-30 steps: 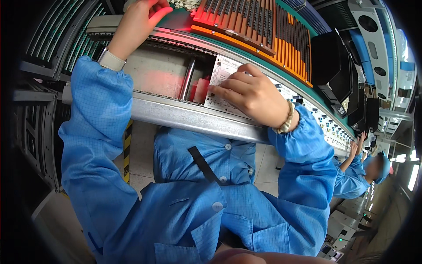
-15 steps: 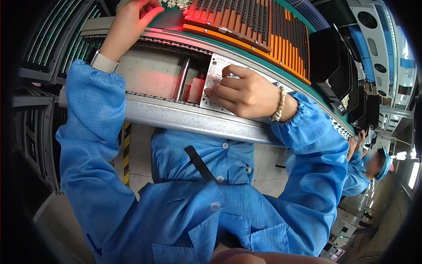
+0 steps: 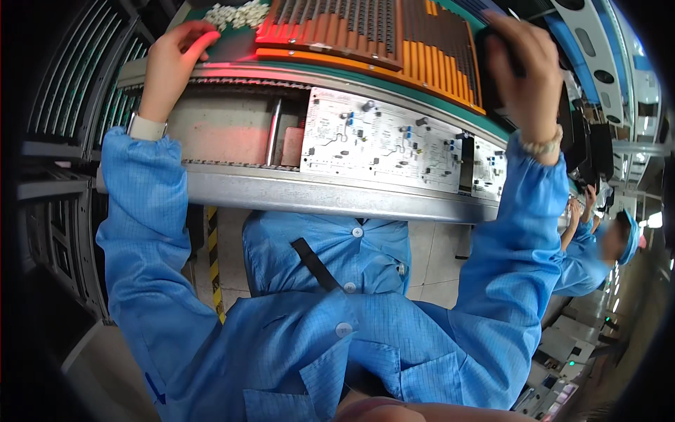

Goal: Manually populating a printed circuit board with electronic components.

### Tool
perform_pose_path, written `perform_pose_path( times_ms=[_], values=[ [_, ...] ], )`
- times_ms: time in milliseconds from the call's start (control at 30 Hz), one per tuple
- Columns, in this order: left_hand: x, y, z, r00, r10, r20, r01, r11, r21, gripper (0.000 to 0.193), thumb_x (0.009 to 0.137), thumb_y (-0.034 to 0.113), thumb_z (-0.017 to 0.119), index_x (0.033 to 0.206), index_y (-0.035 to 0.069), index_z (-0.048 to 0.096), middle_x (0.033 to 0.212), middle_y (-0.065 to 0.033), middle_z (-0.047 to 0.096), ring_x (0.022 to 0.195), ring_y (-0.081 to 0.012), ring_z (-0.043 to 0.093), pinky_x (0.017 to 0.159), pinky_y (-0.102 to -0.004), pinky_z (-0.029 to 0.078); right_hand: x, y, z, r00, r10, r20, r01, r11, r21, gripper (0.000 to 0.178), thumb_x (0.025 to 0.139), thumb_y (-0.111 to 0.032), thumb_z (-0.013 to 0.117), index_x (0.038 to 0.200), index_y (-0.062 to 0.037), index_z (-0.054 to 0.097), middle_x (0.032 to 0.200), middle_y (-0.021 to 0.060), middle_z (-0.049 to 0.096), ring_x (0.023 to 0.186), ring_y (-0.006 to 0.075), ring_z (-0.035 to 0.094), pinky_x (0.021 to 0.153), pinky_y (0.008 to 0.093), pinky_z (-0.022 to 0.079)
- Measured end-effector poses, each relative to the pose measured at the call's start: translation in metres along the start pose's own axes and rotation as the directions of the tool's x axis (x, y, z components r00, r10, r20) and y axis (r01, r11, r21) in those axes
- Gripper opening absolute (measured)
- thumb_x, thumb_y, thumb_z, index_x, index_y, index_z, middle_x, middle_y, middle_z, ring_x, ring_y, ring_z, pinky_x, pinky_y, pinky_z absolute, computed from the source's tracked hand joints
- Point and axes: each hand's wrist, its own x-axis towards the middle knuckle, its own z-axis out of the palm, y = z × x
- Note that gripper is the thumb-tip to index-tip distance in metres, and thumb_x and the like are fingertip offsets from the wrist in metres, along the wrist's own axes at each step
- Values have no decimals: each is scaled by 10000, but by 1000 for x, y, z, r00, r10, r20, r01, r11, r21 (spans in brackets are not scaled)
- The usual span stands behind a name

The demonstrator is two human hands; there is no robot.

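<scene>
My left hand [image 3: 176, 63] is at the far left, over the green bench edge, beside a pile of small white parts [image 3: 238, 15]. Its thumb and fingers are closed together under red light, and whatever may be between them is too small to make out. My right hand [image 3: 526, 74] is raised at the far right near black bins, its fingers smeared by motion. Between my arms, a white circuit board [image 3: 383, 144] lies on the conveyor rails, carrying several blue, black and grey components. A second white board [image 3: 486, 172] sits to its right past a dark gap.
Behind the conveyor [image 3: 337, 195] stand a brown rack [image 3: 344, 32] and an orange rack [image 3: 443, 70], filled with rows of dark parts. A metal roller [image 3: 274, 130] crosses the track left of the board. Another person [image 3: 587, 246] in blue works at the right.
My right hand has left the circuit board and swung up to the far right, uncovering the board. My left hand stays near the white parts, still closed. The whole view has shifted slightly.
</scene>
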Motion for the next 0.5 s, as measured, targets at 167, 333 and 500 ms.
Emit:
perform_pose_path(
  times_ms=[167,333,500],
  values=[
    [-3,16,-5,989,-110,98,113,993,-27,221,929,122,708,1091,-28,700,892,-30,714,662,-71,579,618,-221,468,-85,102,-7,796,605,34,-605,796,-8,278,926,-157,712,1182,-59,666,1026,93,741,923,209,727,813,311,564],
    [-28,28,-14,981,-151,119,163,981,-103,129,946,37,681,1064,-6,649,809,-4,640,641,-50,543,584,-196,418,-134,114,23,673,579,461,-677,733,69,319,927,-126,685,1220,-14,629,1084,169,731,1005,287,720,854,361,569],
    [-39,81,1,956,-213,202,243,959,-142,115,966,37,646,1066,-20,654,808,-43,654,637,-83,585,583,-209,464,-137,106,32,554,548,627,-703,711,0,320,909,-229,705,1167,-38,698,1054,196,726,967,319,711,867,403,556]
  ],
)
